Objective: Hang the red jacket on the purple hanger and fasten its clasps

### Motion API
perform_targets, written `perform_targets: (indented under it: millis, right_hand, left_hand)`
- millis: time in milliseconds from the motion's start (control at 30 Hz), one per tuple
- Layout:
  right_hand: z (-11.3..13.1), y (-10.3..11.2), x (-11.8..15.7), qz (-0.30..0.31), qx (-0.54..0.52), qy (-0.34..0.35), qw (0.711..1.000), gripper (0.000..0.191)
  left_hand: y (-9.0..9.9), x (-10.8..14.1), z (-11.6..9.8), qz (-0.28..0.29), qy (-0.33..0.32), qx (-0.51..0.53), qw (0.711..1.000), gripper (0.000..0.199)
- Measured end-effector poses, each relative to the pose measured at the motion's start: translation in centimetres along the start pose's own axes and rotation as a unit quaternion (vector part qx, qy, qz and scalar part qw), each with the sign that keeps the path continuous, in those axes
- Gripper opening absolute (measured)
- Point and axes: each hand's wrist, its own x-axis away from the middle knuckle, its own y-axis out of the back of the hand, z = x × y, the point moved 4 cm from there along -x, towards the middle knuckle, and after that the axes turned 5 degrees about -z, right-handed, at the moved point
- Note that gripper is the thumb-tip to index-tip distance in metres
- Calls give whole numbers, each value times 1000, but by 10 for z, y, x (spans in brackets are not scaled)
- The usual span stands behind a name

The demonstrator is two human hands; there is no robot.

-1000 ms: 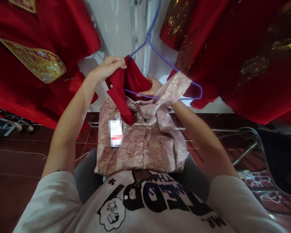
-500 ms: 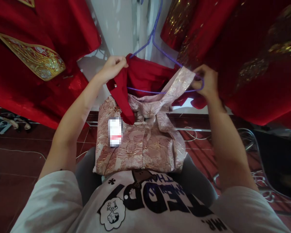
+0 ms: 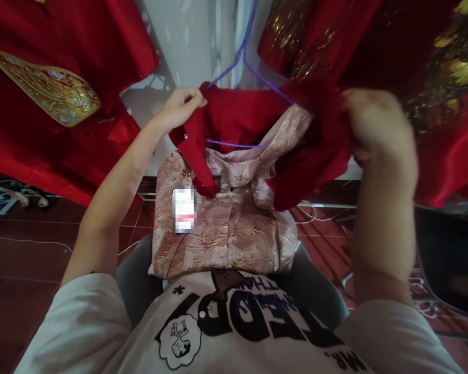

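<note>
Brocade garment [image 3: 214, 228] across lap [image 3: 320, 280]; red-tiled floor [image 3: 27, 259], seemingly a chair [image 3: 448, 254].

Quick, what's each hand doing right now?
Left hand: closed, pinching the red cloth by the hanger.
Right hand: blurred, at the cloth's other side; can't tell if it grips.

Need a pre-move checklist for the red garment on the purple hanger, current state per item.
1. Left hand gripping red garment near hanger's left shoulder: ok.
2. Right hand grip on red garment: cannot tell, motion blur.
3. Red garment clear of pink brocade garment: not ok, its left flap hangs over it.
4. Purple hanger right tip visible: not ok, hidden by red cloth.
5. Hanger hook secure: cannot tell, out of frame.
</note>
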Motion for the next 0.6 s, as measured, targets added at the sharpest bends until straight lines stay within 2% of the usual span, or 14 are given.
perform_targets:
  millis: [100,133,267,367,433,500,600]
  right_hand:
    - [12,-53,27,140,-38,-60,988,23]
    - [15,-70,30,154,-43,-47,986,22]
    - [23,-133,32,149,-64,108,981,20]
    - [16,-174,42,194,-66,167,964,23]
    - [7,-188,53,195,-72,177,962,24]
    - [-7,-191,61,161,-85,170,969,26]
    - [-26,-187,59,99,-96,147,979,34]
  left_hand:
    - [-2,9,-11,-12,15,-6,1000,49]
    - [-3,11,-13,-15,13,-8,1000,48]
    - [-6,10,-10,21,-25,-41,999,54]
    - [-3,4,-3,44,-91,-82,992,68]
    - [-2,3,2,44,-119,-94,987,71]
    - [-4,6,3,18,-126,-99,987,65]
    - [-11,25,-3,-114,-124,-119,978,46]
